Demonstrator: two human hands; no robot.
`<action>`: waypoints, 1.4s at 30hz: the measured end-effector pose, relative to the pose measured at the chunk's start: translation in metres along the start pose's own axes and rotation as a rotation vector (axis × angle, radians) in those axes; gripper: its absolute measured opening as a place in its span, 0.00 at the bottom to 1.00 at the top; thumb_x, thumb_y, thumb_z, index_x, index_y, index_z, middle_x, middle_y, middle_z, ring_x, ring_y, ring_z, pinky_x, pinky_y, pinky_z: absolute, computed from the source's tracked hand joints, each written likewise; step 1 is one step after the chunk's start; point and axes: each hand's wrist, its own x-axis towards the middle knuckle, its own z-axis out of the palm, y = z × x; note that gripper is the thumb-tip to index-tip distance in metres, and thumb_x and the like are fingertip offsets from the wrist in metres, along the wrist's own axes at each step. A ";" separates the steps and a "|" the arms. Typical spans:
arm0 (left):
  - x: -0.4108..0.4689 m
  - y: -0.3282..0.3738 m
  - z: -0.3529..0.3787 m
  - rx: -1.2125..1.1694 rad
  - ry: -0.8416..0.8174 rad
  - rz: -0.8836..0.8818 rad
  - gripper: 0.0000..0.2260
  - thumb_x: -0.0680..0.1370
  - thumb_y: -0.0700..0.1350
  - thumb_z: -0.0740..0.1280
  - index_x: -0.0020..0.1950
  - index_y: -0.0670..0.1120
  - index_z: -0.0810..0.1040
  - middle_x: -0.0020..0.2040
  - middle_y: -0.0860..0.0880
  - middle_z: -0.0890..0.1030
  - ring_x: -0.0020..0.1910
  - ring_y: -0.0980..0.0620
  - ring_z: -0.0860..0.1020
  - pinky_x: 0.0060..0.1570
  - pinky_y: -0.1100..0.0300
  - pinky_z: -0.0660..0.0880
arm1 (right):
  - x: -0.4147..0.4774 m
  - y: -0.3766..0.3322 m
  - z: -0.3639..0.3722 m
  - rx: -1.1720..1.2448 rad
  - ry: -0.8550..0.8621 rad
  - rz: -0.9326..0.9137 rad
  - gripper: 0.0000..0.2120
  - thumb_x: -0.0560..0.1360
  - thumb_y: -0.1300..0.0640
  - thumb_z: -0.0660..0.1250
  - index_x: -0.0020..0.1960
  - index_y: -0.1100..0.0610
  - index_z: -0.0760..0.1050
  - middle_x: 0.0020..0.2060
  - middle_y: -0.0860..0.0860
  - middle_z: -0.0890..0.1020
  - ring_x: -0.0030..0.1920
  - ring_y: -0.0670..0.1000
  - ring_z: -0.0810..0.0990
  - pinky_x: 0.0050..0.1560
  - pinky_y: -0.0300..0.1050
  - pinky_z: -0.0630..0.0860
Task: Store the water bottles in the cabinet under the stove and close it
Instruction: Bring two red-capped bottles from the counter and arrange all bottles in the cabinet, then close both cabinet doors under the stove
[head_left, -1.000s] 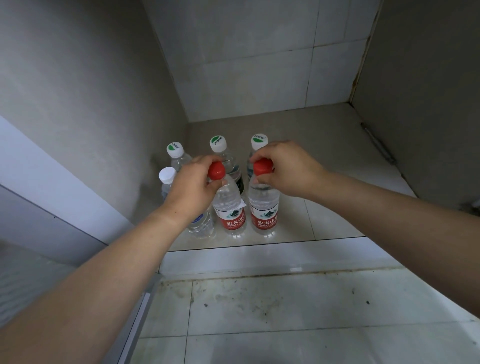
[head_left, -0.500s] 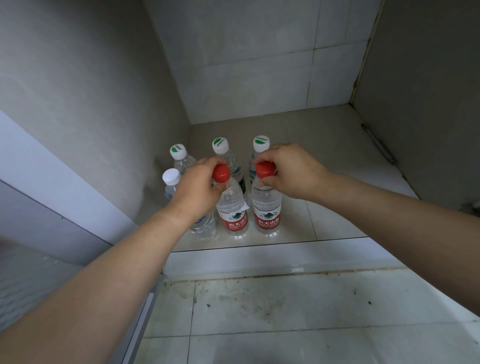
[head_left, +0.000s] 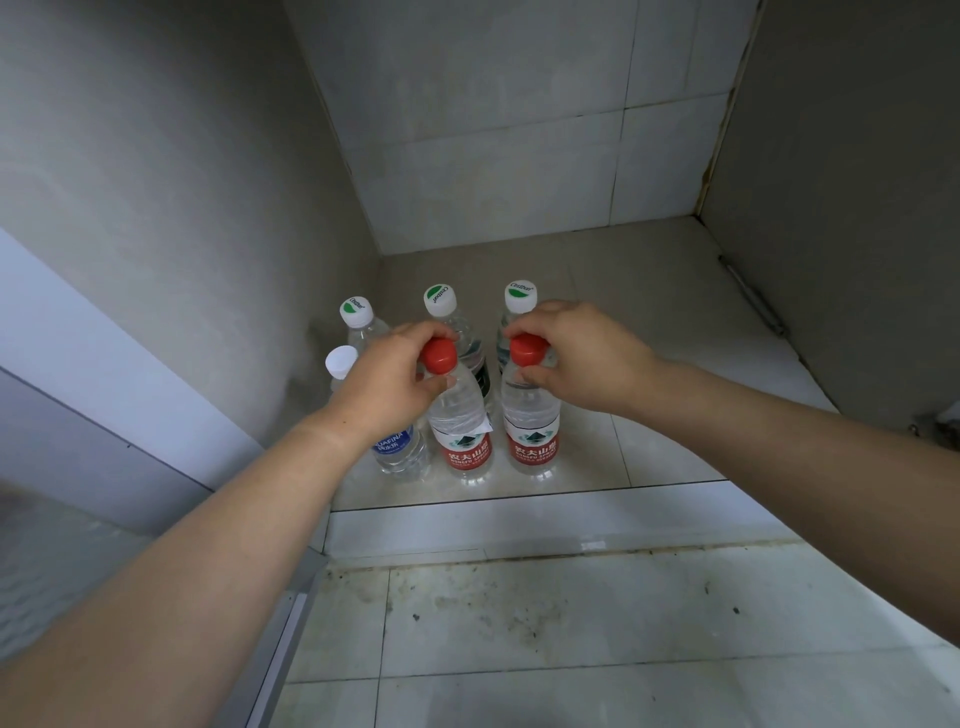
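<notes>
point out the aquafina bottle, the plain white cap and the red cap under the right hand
aquafina bottle (head_left: 396, 448), head view, on its blue label
plain white cap (head_left: 341, 361), head view, on the cap's top
red cap (head_left: 527, 352) at the right hand (head_left: 576, 358), head view, on the cap's top

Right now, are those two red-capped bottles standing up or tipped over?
Upright. Both red-capped bottles stand on the cabinet floor, caps up, each hand gripping a neck.

Pale tiled walls, stained floor tiles
</notes>
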 end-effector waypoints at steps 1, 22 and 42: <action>-0.001 0.000 0.000 0.012 0.001 0.001 0.20 0.71 0.41 0.72 0.61 0.48 0.73 0.58 0.47 0.77 0.53 0.47 0.77 0.56 0.50 0.75 | -0.003 0.000 0.000 -0.019 -0.004 -0.011 0.22 0.72 0.53 0.69 0.65 0.54 0.71 0.60 0.54 0.76 0.59 0.56 0.75 0.57 0.52 0.74; -0.124 0.125 -0.185 0.153 -0.276 -0.224 0.31 0.74 0.66 0.54 0.73 0.52 0.59 0.71 0.51 0.66 0.70 0.50 0.63 0.63 0.53 0.68 | -0.137 -0.136 -0.173 -0.018 -0.220 0.501 0.32 0.75 0.36 0.52 0.72 0.54 0.57 0.70 0.53 0.64 0.69 0.56 0.63 0.63 0.54 0.69; -0.208 0.303 -0.571 0.068 -0.236 -0.131 0.34 0.71 0.67 0.49 0.71 0.49 0.63 0.68 0.49 0.70 0.66 0.49 0.68 0.61 0.55 0.67 | -0.196 -0.427 -0.526 0.223 -0.178 0.533 0.33 0.75 0.36 0.53 0.74 0.53 0.55 0.72 0.48 0.62 0.73 0.50 0.57 0.69 0.47 0.61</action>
